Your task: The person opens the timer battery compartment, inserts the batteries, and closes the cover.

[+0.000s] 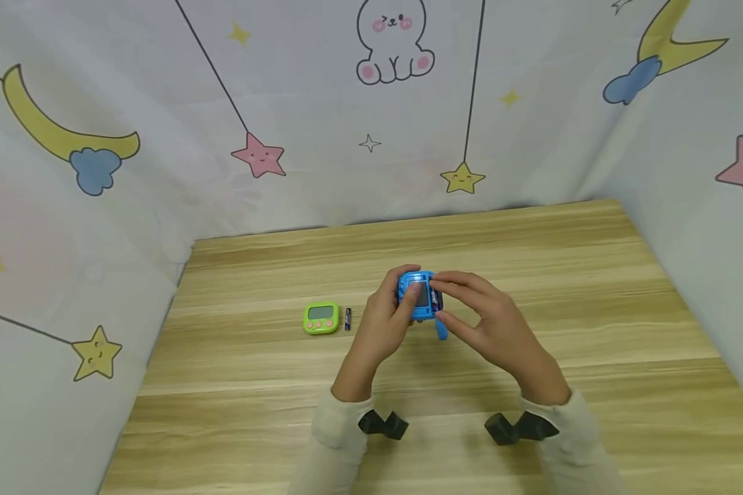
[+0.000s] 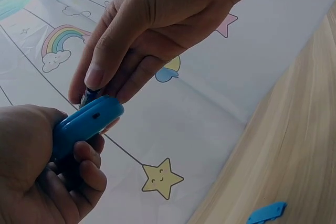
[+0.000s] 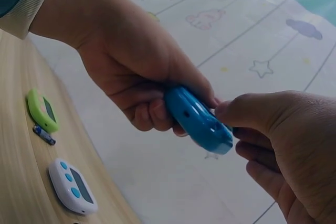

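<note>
My left hand [image 1: 380, 316] grips a blue digital timer [image 1: 405, 280] above the table, its thumb lying across the face with the dark panel. Along the timer's right side, a dark AAA-type battery [image 1: 435, 300] sits at a slot. My right hand [image 1: 495, 320] pinches this battery between thumb and fingers at its ends; the left wrist view shows a bit of the battery [image 2: 89, 96] under the thumb. How deep it lies in the slot cannot be told. A loose blue battery cover [image 2: 266, 213] lies on the table below.
On the wooden table [image 1: 241, 385], a green timer [image 1: 320, 317] lies left of the hands with a loose battery [image 1: 347, 319] beside it. A white timer with blue buttons [image 3: 72, 186] shows in the right wrist view. Printed cloth [image 1: 322, 185] hangs around the table's back and sides.
</note>
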`<state>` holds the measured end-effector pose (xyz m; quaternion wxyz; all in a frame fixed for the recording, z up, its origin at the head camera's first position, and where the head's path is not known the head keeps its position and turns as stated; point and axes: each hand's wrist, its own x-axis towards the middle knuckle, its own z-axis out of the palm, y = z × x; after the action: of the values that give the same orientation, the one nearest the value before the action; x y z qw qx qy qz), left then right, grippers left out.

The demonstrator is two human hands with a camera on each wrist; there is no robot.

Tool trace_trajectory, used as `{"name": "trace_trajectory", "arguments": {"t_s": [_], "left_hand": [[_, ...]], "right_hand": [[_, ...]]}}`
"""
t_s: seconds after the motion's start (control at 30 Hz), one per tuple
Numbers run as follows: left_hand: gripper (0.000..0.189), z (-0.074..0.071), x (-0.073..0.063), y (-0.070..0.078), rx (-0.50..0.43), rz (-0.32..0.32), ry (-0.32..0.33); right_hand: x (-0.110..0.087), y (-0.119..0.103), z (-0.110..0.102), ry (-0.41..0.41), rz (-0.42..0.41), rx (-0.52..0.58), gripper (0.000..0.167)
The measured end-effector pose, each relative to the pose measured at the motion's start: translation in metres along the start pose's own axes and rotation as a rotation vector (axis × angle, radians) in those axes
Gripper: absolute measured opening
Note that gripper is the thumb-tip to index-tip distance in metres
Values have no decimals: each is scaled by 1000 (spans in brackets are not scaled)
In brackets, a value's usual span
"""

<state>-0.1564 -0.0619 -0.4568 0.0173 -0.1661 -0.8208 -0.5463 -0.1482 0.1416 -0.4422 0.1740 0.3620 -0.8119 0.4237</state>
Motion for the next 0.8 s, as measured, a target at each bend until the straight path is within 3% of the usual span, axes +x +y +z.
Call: {"name": "trace_trajectory", "arguments": {"t_s": [0.8], "left_hand": [[41, -1, 1, 1, -38, 26, 38]], "right_hand": [[0, -2, 3, 17, -21, -45, 47]]}}
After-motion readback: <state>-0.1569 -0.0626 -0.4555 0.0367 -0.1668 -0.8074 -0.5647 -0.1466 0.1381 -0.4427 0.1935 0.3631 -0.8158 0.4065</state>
